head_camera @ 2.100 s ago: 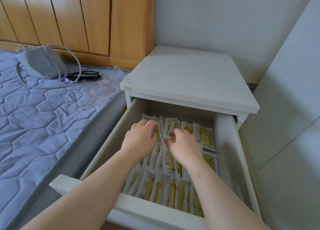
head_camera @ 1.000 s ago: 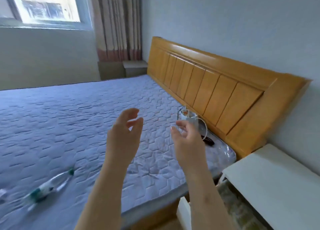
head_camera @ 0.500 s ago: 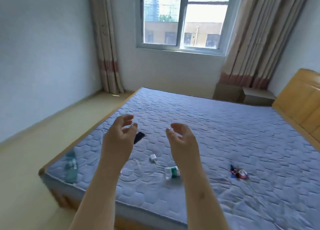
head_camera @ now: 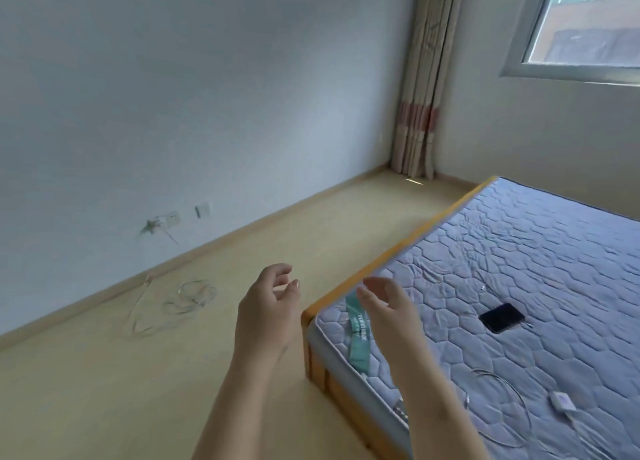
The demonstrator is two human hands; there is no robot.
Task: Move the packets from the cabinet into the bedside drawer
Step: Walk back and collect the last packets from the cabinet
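Raised side by side, the left hand (head_camera: 266, 316) and right hand (head_camera: 388, 316) hold nothing, fingers loosely curled: one over the floor (head_camera: 104, 390), the other over the mattress (head_camera: 519, 252) corner. The packets are out of view.

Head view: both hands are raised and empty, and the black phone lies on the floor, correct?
No. The head view shows the black phone lying on the mattress, not the floor. The left hand and right hand are raised and empty, as you said.
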